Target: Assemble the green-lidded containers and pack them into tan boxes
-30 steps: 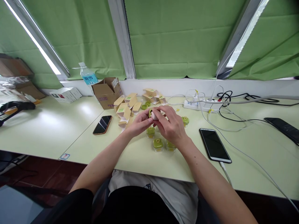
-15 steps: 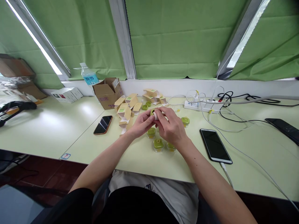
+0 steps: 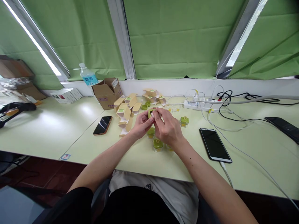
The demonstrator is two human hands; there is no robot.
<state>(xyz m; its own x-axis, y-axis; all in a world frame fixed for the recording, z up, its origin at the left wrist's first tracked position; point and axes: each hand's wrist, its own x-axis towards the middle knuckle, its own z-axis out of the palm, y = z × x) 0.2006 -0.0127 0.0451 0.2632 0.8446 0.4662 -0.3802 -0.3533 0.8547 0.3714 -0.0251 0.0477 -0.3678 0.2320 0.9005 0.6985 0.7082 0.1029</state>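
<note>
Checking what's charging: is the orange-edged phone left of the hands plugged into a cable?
No, no cable reaches the orange-edged phone; the white cable goes into the black phone on the right.

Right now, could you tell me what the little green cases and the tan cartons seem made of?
The green cases look like clear, glossy plastic: see-through walls around a green insert. The tan cartons look like thin matte cardboard, going by their creased, open flaps.
</note>
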